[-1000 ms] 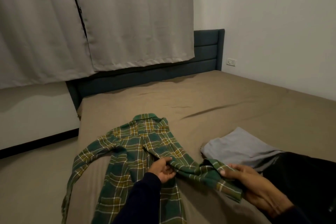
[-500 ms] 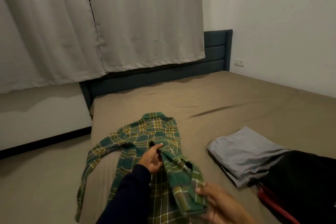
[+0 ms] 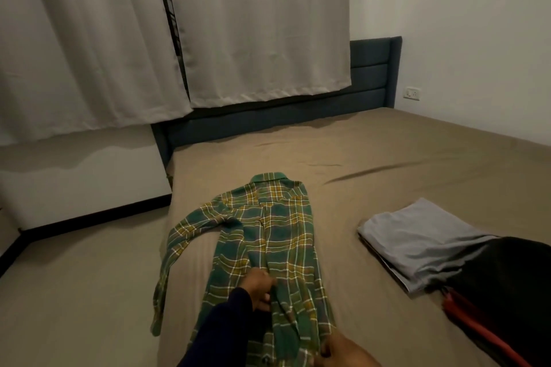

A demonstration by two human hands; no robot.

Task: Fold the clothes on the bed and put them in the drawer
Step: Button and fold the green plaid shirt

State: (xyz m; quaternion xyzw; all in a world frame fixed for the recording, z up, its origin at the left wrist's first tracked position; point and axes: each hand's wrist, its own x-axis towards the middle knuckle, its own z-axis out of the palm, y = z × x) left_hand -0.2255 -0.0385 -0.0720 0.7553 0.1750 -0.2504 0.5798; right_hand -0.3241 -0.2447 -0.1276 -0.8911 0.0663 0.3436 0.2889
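The plaid shirt [image 3: 268,235] lies back-up on the bed [image 3: 387,158], collar away — one sleeve trails leftward; the left hand [image 3: 260,286] pinches a folded-over strip at mid-body; the right hand [image 3: 343,350] grips the hem; a folded grey garment [image 3: 417,238] sits well right.

Quick count from where I stand: 1 bed [image 3: 387,158], 1 dark headboard [image 3: 372,68] at 12 o'clock. Clothes on it: 1 green plaid shirt [image 3: 277,232] dead ahead, 1 folded grey garment [image 3: 417,238] at approx 2 o'clock, 1 black item w/ red trim [image 3: 507,292] at 3 o'clock, can't tell what it is. 2 curtains [image 3: 253,24] up at 11–12. 1 wall socket [image 3: 412,93] at 1 o'clock. My hands: 2, left [image 3: 260,289] & right [image 3: 343,351].
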